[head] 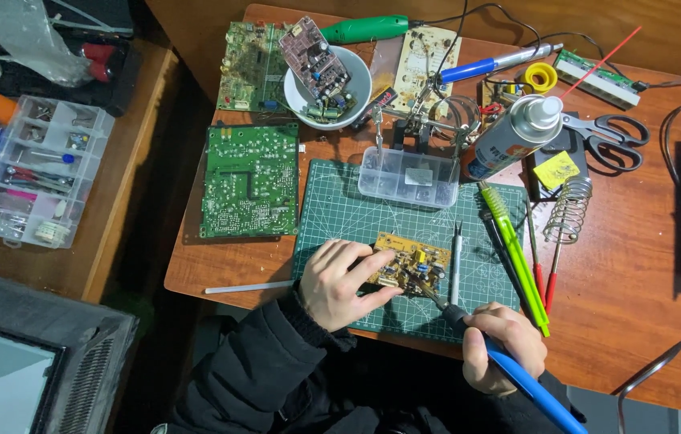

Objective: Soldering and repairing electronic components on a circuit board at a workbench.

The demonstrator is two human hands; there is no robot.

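While my left hand [339,281] pinned the small yellow circuit board [411,264] to the green cutting mat [340,210], my right hand [501,344] gripped a blue soldering iron [517,378], tip at its components, soldering seemingly underway, unfinished.

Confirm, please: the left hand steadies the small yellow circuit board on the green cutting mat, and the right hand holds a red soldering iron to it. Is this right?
Not quite. The head view shows the soldering iron in the right hand has a blue handle, not red. The rest stands: the left hand steadies the small yellow circuit board on the green cutting mat.
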